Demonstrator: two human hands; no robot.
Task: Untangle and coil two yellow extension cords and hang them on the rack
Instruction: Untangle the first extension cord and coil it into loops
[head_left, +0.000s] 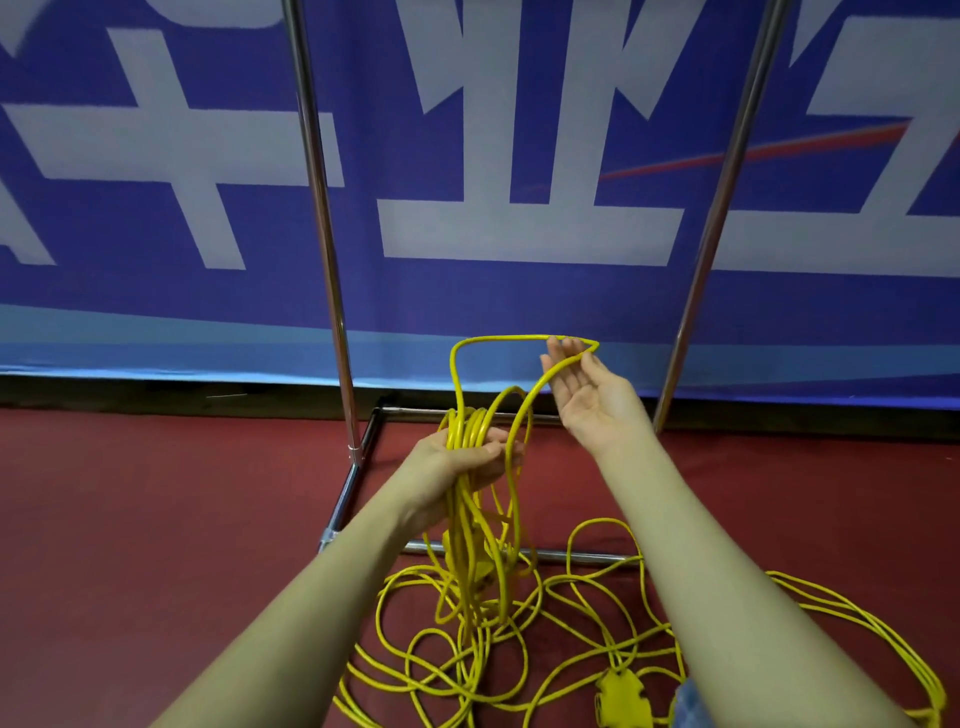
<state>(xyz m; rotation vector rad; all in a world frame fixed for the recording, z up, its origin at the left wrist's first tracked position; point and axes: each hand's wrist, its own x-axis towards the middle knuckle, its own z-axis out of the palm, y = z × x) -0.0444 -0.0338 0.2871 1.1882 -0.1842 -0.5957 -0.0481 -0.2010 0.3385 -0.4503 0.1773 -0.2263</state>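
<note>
My left hand (460, 457) grips a bunch of yellow cord loops (467, 426) at their top, and the loops hang down from it toward the floor. My right hand (587, 389) is raised with palm up and fingers fairly straight. A strand of the same cord (498, 340) runs from the bunch up and across those fingertips. Tangled yellow cord (571, 623) lies in loose loops on the red floor below my arms. A yellow socket block (621, 693) sits among the loops at the lower right. The metal rack (322, 218) stands just behind.
The rack's two upright poles (722, 197) rise either side of my hands, with base bars (519, 553) on the red carpet (156, 519). A blue banner with white characters (519, 234) hangs close behind the rack.
</note>
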